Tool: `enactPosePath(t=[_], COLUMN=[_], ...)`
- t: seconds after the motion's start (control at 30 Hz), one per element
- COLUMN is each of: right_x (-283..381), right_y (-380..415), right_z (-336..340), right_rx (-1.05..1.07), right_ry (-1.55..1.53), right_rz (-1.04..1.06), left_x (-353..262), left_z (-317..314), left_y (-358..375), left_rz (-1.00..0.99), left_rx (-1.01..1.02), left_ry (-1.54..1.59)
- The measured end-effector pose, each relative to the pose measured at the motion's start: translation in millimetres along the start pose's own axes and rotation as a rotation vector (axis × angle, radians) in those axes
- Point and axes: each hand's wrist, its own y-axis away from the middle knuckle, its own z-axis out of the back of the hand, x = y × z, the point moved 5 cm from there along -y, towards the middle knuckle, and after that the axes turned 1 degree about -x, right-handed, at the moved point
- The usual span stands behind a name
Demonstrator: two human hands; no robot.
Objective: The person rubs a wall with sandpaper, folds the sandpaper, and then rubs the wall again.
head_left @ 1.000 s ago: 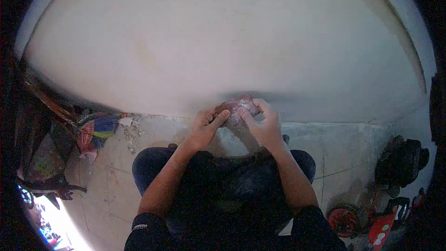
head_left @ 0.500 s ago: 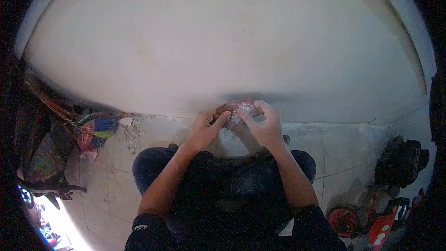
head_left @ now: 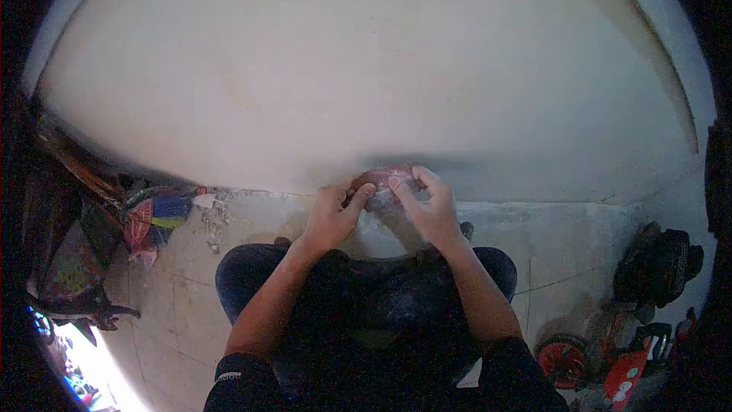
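Note:
Between my two hands is a piece of reddish-brown sandpaper [head_left: 387, 175], bent and dusted with white powder. My left hand [head_left: 334, 212] pinches its left end, thumb on the near face and fingers behind. At the right end, my right hand [head_left: 432, 206] grips it the same way, with the thumb pressed near the middle of the sheet. The sandpaper is held above my knees, close in front of the pale wall [head_left: 366, 84]. My fingers hide its back side and parts of both ends.
Beyond my knees, the tiled floor [head_left: 183, 313] meets the wall along a dusty edge. Colourful bags or cloths [head_left: 160, 214] lie at the left. A black bag-like object [head_left: 659, 267], a red round item [head_left: 563, 361] and a red-and-white object [head_left: 630, 374] stand at the right.
The sandpaper looks flatter and more bent over than before, with less of its face showing. Both hands have shifted only slightly and still grip it.

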Motion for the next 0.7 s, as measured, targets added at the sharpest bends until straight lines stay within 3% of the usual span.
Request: enactPosePath(t=[0.17, 0.27, 0.43, 0.5, 0.6, 0.7], right_x=[-14, -12, -3, -2, -20, -16], right_y=[6, 7, 4, 4, 5, 3], right_z=[1, -3, -2, -5, -6, -1], right_rx=[-0.015, 0.031, 0.136, 0.105, 0.029, 0.101], right_ry=[0.007, -0.028, -0.023, -0.21, -0.144, -0.209], right_rz=[0.027, -0.005, -0.101, -0.108, -0.118, -0.158], left_x=[20, 2, 19, 20, 15, 14], left_z=[-8, -2, -4, -5, -7, -7], left_y=[0, 1, -3, -3, -3, -3], left_rz=[0.11, 0.211, 0.197, 0.177, 0.099, 0.042], left_rx=[-0.093, -0.088, -0.014, 0.008, 0.037, 0.042], left_ry=[0.375, 0.338, 0.229, 0.211, 0.372, 0.394])
